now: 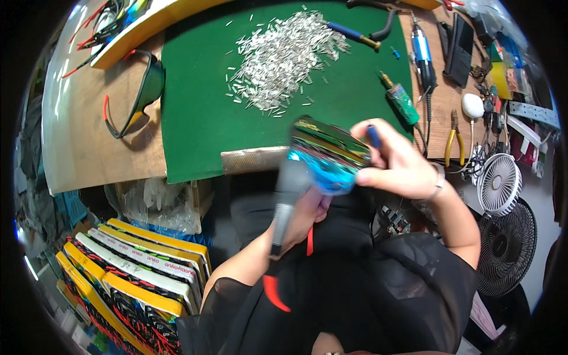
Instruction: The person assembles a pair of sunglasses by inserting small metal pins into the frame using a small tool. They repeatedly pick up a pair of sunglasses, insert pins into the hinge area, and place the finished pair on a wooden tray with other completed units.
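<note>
In front of my body, I hold a pair of sunglasses (331,145) with a shiny mirrored lens that looks dark gold above and blue below, blurred by motion. Red tips (275,294) show at the ends of its temples. My right hand (405,165) pinches the lens's right end, and a small dark blue piece (374,136) shows by its fingers, its kind unclear. My left hand (305,216) is closed beneath the frame, its fingers partly hidden. Beyond the glasses, many small clear slips (284,59) lie heaped on the green mat (198,118).
Another pair of dark-lensed sunglasses (148,89) rests on the left. To the right are a green-handled tool (403,103), an electric screwdriver (422,53), yellow-handled pliers (455,139) and a white fan (500,184). Yellow-edged trays (142,293) of glasses stand at lower left.
</note>
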